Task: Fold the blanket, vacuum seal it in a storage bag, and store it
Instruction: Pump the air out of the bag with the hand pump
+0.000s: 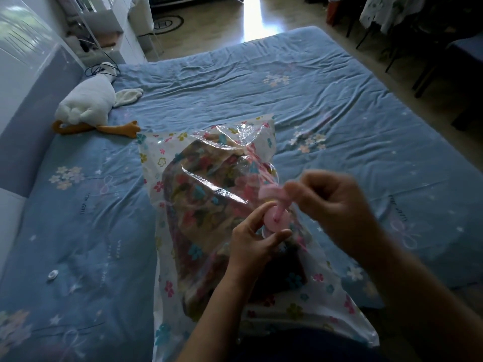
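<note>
Both hands on bag (209, 194) valve, left hand (251, 239) pinching pink valve (275, 219), right hand (324, 197) pinching cap (271, 192), blanket (209, 212) inside, bed (339, 100) beneath

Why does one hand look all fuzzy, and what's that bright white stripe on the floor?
Head view: the right hand is motion-blurred at the pink valve cap; the left hand is sharper. Daylight glares off the floor, and the storage bag shows shiny reflections.
</note>
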`<control>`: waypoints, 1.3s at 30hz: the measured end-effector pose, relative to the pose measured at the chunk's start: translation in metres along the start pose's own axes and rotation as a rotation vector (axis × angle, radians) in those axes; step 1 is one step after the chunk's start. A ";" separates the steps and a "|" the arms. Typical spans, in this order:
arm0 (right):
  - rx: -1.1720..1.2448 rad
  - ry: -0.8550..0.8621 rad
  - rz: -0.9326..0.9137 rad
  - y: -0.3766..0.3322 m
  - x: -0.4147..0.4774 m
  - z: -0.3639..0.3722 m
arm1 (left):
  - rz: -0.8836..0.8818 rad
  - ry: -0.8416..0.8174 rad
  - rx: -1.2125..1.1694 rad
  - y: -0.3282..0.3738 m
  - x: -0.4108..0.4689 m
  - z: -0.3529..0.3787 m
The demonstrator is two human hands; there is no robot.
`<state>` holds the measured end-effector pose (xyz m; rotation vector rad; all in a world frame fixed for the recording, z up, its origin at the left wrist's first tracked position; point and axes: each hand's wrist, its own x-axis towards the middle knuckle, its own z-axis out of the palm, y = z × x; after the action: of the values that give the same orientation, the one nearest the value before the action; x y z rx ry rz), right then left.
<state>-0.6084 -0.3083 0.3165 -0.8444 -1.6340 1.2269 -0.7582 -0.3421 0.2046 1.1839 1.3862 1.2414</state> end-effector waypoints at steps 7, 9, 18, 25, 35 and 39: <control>-0.199 -0.029 0.101 0.018 0.001 0.002 | 0.000 0.003 0.013 0.000 -0.002 0.000; 0.015 -0.036 0.004 -0.016 0.006 -0.003 | -0.007 -0.007 0.002 0.001 -0.001 0.000; -0.213 -0.043 0.247 0.055 -0.004 0.005 | -0.012 0.002 -0.008 0.000 -0.003 0.001; 0.202 -0.027 -0.061 -0.016 0.009 -0.009 | -0.010 -0.027 -0.005 0.003 0.001 0.001; 0.030 -0.020 0.053 0.003 0.004 -0.001 | -0.009 -0.020 -0.026 0.002 0.002 0.001; 0.139 0.012 -0.079 -0.018 0.010 -0.008 | -0.019 -0.014 -0.033 0.003 0.003 0.003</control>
<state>-0.6042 -0.3018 0.3375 -0.6931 -1.5387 1.2622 -0.7558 -0.3385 0.2075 1.1526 1.3591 1.2360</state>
